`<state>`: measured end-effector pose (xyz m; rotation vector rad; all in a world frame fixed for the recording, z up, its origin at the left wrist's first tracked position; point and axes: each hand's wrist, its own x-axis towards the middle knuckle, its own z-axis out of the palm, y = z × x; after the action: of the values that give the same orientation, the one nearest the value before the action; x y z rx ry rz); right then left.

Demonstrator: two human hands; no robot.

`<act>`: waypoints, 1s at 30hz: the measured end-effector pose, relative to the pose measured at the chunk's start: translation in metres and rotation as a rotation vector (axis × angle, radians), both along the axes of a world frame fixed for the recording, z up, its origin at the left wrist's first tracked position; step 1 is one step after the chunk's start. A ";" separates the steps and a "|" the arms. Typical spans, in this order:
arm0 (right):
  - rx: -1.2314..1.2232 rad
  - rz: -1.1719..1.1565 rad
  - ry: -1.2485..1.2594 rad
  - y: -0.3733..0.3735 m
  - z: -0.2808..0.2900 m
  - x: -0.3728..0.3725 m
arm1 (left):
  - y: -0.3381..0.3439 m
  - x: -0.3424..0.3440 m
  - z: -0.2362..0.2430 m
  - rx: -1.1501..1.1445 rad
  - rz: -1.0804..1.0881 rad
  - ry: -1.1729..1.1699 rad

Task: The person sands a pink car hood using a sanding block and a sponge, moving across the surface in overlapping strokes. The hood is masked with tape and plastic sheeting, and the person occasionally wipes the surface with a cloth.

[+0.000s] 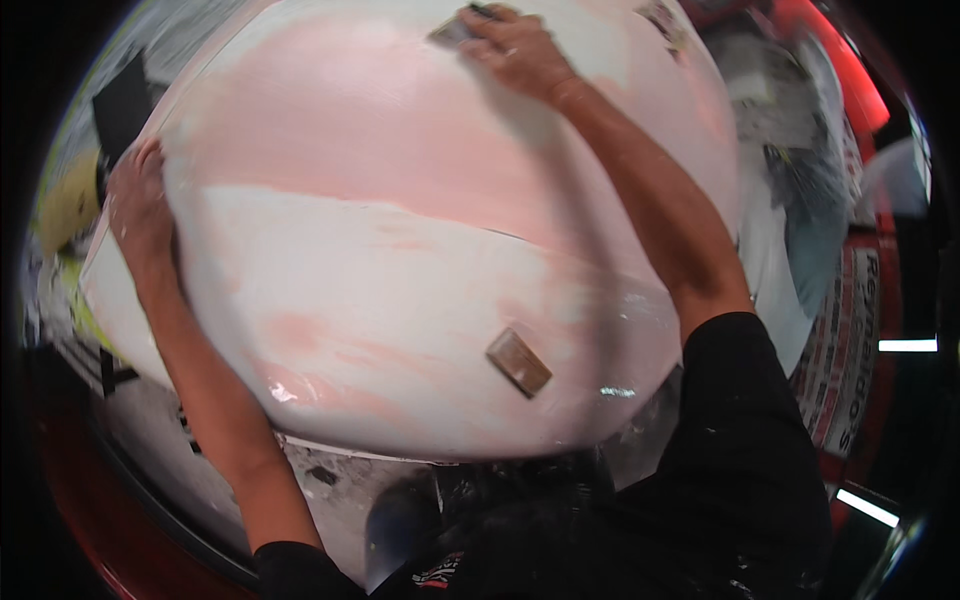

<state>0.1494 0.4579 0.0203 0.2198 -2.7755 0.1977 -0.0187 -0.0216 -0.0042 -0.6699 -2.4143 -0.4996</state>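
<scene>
The broad, curved panel in patchy pink and white (400,240) lay in front of the person, filling most of the view. Its smooth face looked stiff and probably slick in the glossy spots near the lower edge; its breadth suggested an awkward lift, best taken by opposite rims, though its weight could not be judged. The left hand (142,205) rested along the panel's left edge; whether its fingers hooked under could not be told. The right hand (515,50) was closed around a small, flat grey tool (450,34) at the far end, against the surface. The brown rectangular block with a paler top (520,362) sat on the near right part, seemingly light and firm, easiest to pinch by its long sides.
</scene>
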 end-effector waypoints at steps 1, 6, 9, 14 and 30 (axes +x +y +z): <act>-0.019 -0.004 -0.003 0.006 -0.007 0.009 | 0.001 0.001 -0.003 0.043 0.021 -0.017; -0.057 -0.038 -0.027 0.008 -0.023 0.184 | -0.017 0.005 0.006 0.013 0.094 -0.038; -0.079 -0.060 0.050 0.088 -0.025 0.155 | -0.012 -0.008 -0.002 0.077 0.017 -0.092; -0.085 -0.404 0.075 0.110 -0.013 0.118 | -0.004 -0.009 -0.001 0.085 -0.033 -0.091; 0.008 -0.336 0.075 0.155 -0.034 0.151 | -0.033 -0.023 -0.012 0.231 -0.074 -0.299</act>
<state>0.3005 0.6124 -0.0136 -0.2324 -2.6877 0.0901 -0.0414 -0.0543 -0.0162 -0.6202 -2.5555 -0.9525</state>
